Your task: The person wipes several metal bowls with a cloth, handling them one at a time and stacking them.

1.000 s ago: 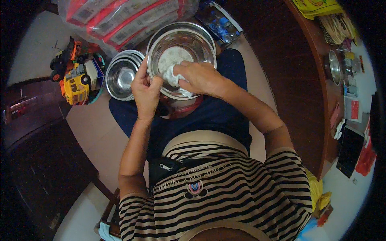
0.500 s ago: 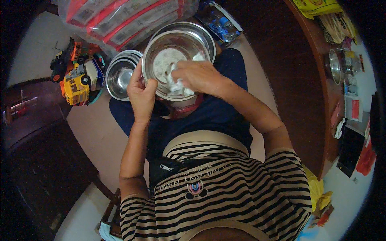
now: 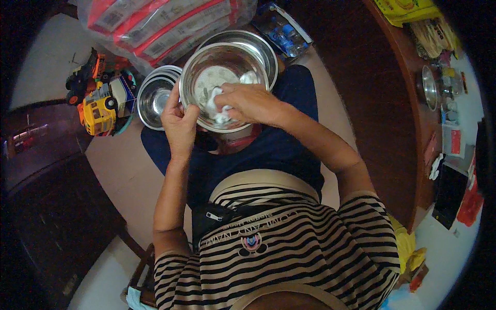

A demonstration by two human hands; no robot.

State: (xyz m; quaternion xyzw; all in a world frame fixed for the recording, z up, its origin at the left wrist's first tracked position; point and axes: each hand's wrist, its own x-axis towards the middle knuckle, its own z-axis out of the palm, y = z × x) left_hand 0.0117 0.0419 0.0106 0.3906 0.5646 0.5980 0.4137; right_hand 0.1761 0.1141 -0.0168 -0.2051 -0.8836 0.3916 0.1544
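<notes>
A shiny metal bowl [image 3: 199, 62] is tilted above my lap. My left hand [image 3: 180, 121] grips its left rim, thumb near the front and fingers behind the wall. Inside the bowl, my right hand [image 3: 250, 103] is closed on a crumpled white cloth [image 3: 221, 111], which presses against the inner wall near the bottom. The bowl's floor looks pale and speckled. Behind it sits another wide metal bowl [image 3: 266, 49], partly covered. To the left stands a stack of nested metal bowls [image 3: 150, 101], close to my left fingers.
Yellow toy truck [image 3: 99, 114] and other toys lie at the left. Plastic-wrapped red and white packs [image 3: 170, 31] stand at the far side, beside a box of bottles [image 3: 287, 39]. A brown wooden tabletop edge [image 3: 408, 155] runs down the right, with a metal bowl [image 3: 430, 88] beyond.
My right hand has shifted slightly within the bowl, moving the cloth a little to the left. The held bowl has moved slightly left and down; my left hand keeps its grip.
</notes>
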